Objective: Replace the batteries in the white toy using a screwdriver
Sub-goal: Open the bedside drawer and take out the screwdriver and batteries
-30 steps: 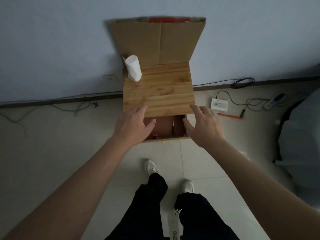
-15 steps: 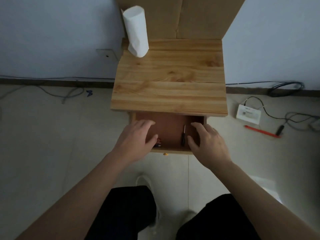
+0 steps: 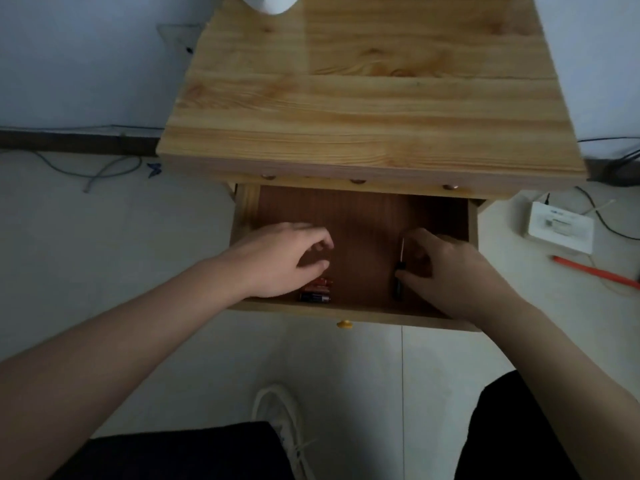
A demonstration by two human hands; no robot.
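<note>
The wooden bedside table has its drawer pulled out toward me. Inside, near the front left, lie a few batteries, dark and red. My left hand hovers just above them with curled, parted fingers and holds nothing. A small black-handled screwdriver lies front right in the drawer. My right hand closes on it, thumb on the handle and fingers over the shaft. Only the bottom of the white toy shows, at the table's far left corner.
A small yellow knob sticks out of the drawer front. On the floor to the right lie a white box with cables and a red pen. Loose cables run along the wall at left. My white shoe is below.
I have leaned in close over the table. Both hands have gone from the table's front edge into the open drawer, the left over the batteries, the right onto the screwdriver.
</note>
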